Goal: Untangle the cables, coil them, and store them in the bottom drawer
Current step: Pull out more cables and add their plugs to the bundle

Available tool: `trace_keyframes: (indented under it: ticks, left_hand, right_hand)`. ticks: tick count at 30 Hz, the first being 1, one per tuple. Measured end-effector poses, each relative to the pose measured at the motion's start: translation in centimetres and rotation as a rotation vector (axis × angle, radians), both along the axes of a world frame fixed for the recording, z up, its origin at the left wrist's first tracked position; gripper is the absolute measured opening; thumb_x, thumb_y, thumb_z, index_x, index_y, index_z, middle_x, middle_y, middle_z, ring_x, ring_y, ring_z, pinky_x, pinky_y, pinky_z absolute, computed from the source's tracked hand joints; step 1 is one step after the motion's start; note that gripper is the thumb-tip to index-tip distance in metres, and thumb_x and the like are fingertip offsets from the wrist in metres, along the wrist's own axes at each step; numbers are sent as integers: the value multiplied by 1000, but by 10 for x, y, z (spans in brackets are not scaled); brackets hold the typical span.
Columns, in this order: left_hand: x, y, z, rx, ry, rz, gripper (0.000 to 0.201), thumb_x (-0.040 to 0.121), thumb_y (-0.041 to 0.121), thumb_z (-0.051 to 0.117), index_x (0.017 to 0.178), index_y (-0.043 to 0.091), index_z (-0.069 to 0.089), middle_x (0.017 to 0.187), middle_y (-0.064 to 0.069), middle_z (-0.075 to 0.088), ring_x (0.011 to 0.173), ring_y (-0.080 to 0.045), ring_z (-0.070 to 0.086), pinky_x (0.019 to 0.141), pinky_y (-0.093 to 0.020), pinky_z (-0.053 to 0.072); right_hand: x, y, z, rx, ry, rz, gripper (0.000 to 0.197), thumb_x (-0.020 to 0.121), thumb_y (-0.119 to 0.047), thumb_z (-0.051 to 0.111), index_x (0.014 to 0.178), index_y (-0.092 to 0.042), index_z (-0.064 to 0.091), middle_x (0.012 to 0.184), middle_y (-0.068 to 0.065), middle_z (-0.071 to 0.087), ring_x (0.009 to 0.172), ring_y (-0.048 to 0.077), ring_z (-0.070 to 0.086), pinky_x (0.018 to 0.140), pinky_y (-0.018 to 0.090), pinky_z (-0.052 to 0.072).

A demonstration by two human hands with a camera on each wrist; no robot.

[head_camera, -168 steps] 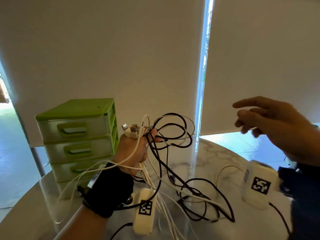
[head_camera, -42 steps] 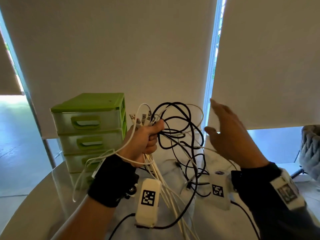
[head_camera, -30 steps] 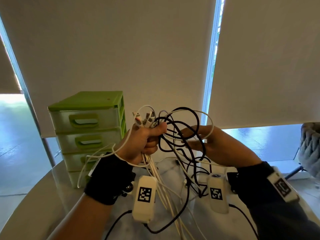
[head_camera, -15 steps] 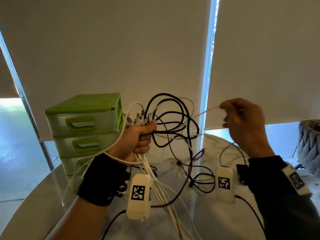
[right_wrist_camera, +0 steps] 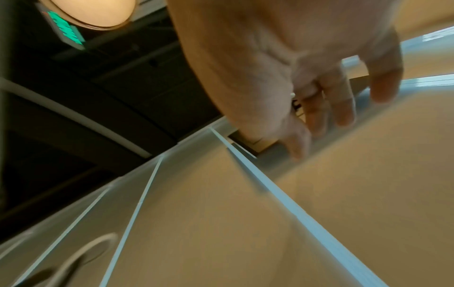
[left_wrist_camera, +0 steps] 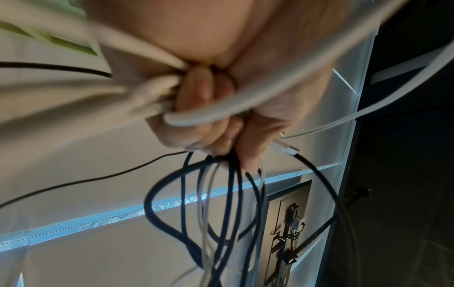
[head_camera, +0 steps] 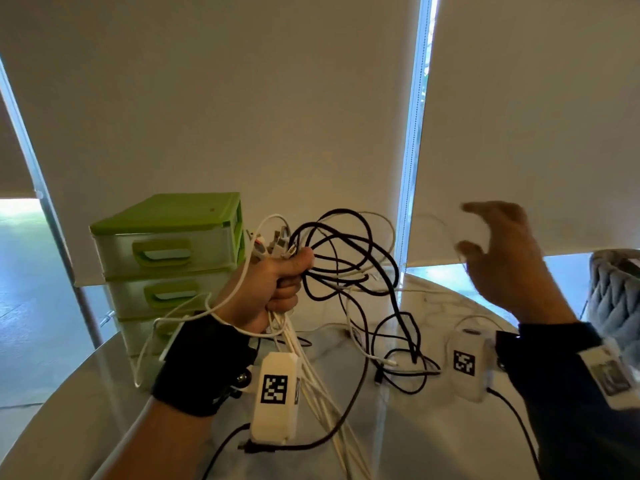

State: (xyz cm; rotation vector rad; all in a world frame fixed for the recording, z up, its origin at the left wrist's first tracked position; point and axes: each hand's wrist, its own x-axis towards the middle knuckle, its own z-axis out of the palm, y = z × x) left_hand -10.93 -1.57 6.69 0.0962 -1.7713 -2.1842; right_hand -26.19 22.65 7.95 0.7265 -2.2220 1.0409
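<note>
The left hand (head_camera: 273, 292) is raised above the near left part of the round marble-patterned table (head_camera: 450, 445), its fingers and thumb curled tight into a fist around a tangled bundle of white and black cables (head_camera: 346, 258); several plug ends (head_camera: 273, 242) stick up out of the top of the fist, dark loops fan out to the right of it, and white strands hang down from under it past the black wrist strap (head_camera: 201, 368) to the tabletop; in the left wrist view the fingers (left_wrist_camera: 203, 91) are seen clamped on the same white and black strands (left_wrist_camera: 228, 203), which spill away below the knuckles. The right hand (head_camera: 502, 258) is up in the air to the right of the tangle, well apart from the left hand; its fingers are spread and lightly bent, and in the right wrist view the fingers (right_wrist_camera: 341, 101) are likewise apart; a thin pale strand runs near the thumb in the head view, but whether the hand touches it cannot be told because of blur. Further cable loops (head_camera: 401, 355) lie on the table between the two forearms. The green and translucent plastic drawer unit (head_camera: 166, 258) stands at the far left of the table, just beyond the left hand; its upper drawers are closed, and the bottom one is largely hidden behind the forearm and cables. A grey knitted object (head_camera: 620, 299) sits at the far right edge.
</note>
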Motion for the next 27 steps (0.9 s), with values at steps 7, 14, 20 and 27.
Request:
trace_keyframes:
  ticks: [7, 14, 20, 27]
  left_hand:
    - [-1, 3, -5, -27, 22, 12, 24, 71, 25, 63, 75, 10, 45, 42, 6, 23, 32, -3, 16, 35, -17, 9]
    - [0, 4, -5, -47, 35, -2, 26, 75, 19, 62, 63, 11, 40, 40, 8, 23, 31, -2, 16, 36, -15, 10]
    - [5, 0, -4, -62, 51, -78, 24, 77, 20, 65, 76, 10, 43, 43, 8, 23, 33, -2, 17, 34, -14, 12]
    - [3, 0, -5, -85, 40, -73, 32, 73, 23, 64, 94, 6, 47, 43, 8, 24, 33, -2, 18, 32, -13, 16]
  right_hand:
    - [35, -38, -10, 381, -271, 604, 56, 93, -25, 62, 124, -65, 37, 142, -23, 42, 127, 0, 41, 99, 18, 34]
    - [48, -50, -18, 416, -236, 707, 43, 88, -27, 67, 106, -61, 47, 127, -33, 42, 119, -8, 42, 94, 5, 31]
    - [35, -39, -4, 62, -272, 685, 22, 80, -14, 75, 79, -36, 76, 91, -14, 75, 92, -1, 67, 90, 17, 46]
    - [2, -6, 2, -308, -186, 185, 11, 86, -22, 69, 79, -28, 74, 63, -13, 71, 62, -3, 60, 69, 22, 44]
